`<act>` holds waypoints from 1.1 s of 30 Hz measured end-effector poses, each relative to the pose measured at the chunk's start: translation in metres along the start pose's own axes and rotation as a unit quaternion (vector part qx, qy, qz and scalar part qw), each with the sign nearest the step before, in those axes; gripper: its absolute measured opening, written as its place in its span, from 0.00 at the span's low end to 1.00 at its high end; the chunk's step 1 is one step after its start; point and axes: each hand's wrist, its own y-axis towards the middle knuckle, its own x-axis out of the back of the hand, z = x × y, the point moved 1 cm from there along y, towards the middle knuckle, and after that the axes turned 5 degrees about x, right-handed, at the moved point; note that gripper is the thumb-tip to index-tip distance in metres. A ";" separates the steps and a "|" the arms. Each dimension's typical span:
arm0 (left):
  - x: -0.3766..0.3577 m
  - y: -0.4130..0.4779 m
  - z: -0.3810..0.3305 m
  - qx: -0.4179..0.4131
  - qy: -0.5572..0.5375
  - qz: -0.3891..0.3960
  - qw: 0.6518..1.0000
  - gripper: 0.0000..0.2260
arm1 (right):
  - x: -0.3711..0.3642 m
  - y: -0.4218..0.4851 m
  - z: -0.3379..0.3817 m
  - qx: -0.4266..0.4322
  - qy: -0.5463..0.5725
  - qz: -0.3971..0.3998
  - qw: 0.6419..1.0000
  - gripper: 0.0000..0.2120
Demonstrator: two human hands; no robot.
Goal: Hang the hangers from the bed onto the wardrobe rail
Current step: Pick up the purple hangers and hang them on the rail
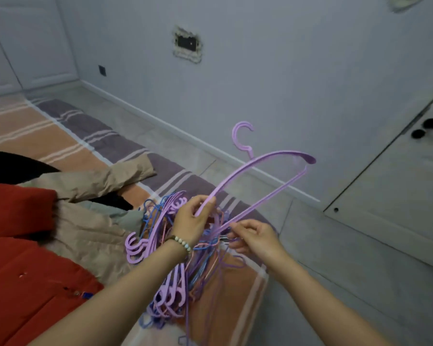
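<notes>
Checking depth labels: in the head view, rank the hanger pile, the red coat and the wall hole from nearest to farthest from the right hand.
1. Hanger pile, just under the right hand.
2. Red coat, off to the left.
3. Wall hole, far back, high up.

Can't count the hanger pile [173, 293], it's a tangle and the left forearm [125, 295] covers the middle of it. Red garment [23, 283] runs off the left and bottom edges. Pale thing [401, 2] at the top edge is cut off and blurry, no idea what.
</notes>
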 end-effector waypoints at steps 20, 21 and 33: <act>-0.325 -0.236 -0.398 -0.252 0.051 0.479 0.839 0.17 | 0.314 -0.395 0.288 0.339 0.030 -0.358 0.869 0.12; -0.340 -0.254 -0.408 -0.250 0.045 0.501 0.827 0.18 | 0.327 -0.419 0.290 0.348 0.030 -0.376 0.858 0.11; -0.512 -0.474 -0.464 -0.297 -0.016 0.623 0.723 0.14 | 0.456 -0.671 0.267 0.411 0.054 -0.539 0.733 0.13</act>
